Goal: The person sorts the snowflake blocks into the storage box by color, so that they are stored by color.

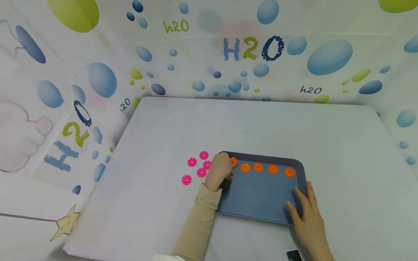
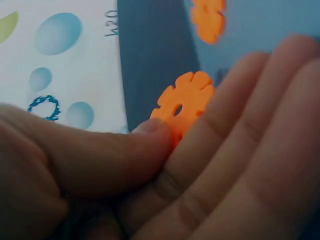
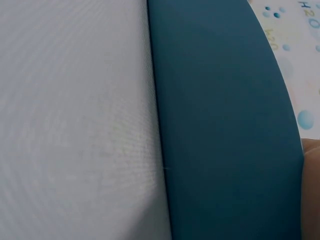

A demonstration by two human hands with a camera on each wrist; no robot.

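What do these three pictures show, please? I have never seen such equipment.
There is no robot: a person works bare-handed. The wide picture comes from a camera worn on the head; the two close ones come from wrist cameras. On the white table lie bright pink flower-shaped discs and a blue-grey rectangular tray with orange flower-shaped discs inside. The left hand pinches one orange disc; the right hand rests on the tray's right edge.

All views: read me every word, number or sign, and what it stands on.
"H2O", large, back backdrop
"h20", green, back backdrop
"h20", dark, back backdrop
"H2O", sideways, left backdrop
"20", small, left backdrop; first character unclear
Tray, pink pieces, orange pieces: no text visible
Wrist views: "h20", "H2O" repeated
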